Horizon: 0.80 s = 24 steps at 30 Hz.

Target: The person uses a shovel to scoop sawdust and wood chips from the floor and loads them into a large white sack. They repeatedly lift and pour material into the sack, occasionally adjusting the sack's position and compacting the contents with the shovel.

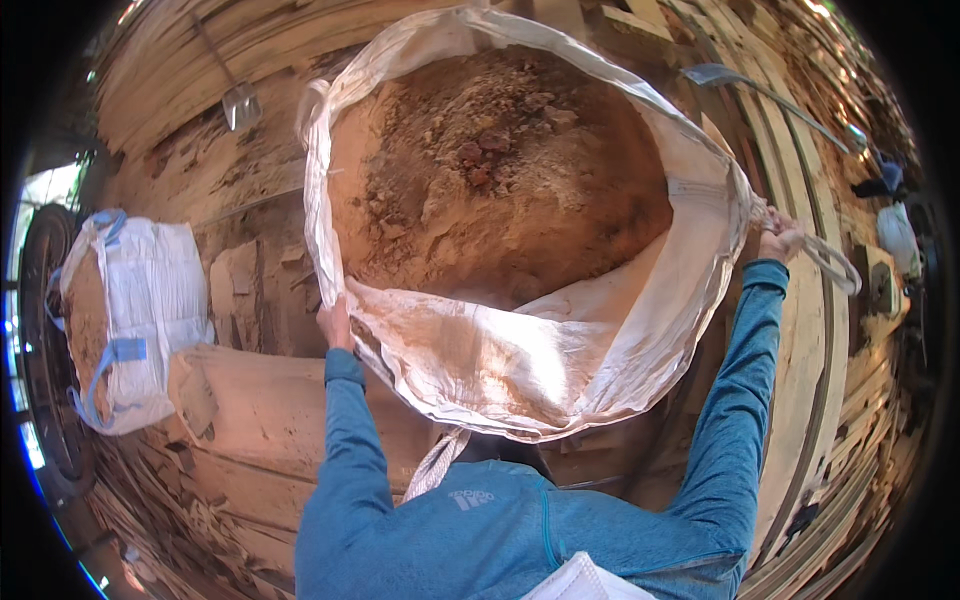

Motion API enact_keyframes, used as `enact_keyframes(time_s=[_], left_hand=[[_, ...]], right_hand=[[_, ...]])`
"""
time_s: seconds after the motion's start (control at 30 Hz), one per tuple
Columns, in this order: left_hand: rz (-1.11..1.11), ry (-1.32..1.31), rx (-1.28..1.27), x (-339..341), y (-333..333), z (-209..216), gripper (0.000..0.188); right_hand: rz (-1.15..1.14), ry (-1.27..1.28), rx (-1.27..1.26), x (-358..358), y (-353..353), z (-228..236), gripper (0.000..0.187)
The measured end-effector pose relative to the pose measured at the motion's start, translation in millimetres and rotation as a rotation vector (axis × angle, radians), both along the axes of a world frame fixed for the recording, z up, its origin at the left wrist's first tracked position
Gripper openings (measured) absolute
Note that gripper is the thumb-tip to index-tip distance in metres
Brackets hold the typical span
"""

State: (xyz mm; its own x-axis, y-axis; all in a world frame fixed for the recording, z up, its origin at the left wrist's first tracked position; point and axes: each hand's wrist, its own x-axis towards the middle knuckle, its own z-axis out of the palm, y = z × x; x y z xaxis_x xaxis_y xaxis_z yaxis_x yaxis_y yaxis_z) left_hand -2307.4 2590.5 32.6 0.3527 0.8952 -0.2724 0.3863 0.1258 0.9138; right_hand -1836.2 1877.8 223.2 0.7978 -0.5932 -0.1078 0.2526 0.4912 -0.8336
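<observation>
Powder (490, 170), brown and lumpy, lies in a white sack (460, 345) between left hand (337, 326), pinching the rim (316, 205), and right hand (781, 241), clasping it beside a loop (836, 268).

The person wears a long-sleeved top (420, 560) in teal blue, its cloth faintly mottled. A zip (547, 525) in a brighter teal runs down the front, and a small pale printed emblem (472, 498) sits on the chest. The left sleeve (355, 440) and right sleeve (735, 400) fit fairly close, creased along their length, each ending in a plain cuff of matching blue. The left hand (335, 325) and right hand (780, 242) are ungloved.
</observation>
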Motion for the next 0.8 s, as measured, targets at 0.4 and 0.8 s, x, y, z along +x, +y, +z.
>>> enact_keyframes(time_s=[0.4,0.8], left_hand=[[-0.093,0.672,1.182,43.8,-49.9,69.4,0.056],[-1.634,0.729,0.582,58.7,-212.9,1.0,0.050]], right_hand=[[-0.040,0.041,0.141,35.8,-47.6,-24.6,0.052],[-0.017,0.158,0.049,124.8,-127.9,-21.7,0.043]])
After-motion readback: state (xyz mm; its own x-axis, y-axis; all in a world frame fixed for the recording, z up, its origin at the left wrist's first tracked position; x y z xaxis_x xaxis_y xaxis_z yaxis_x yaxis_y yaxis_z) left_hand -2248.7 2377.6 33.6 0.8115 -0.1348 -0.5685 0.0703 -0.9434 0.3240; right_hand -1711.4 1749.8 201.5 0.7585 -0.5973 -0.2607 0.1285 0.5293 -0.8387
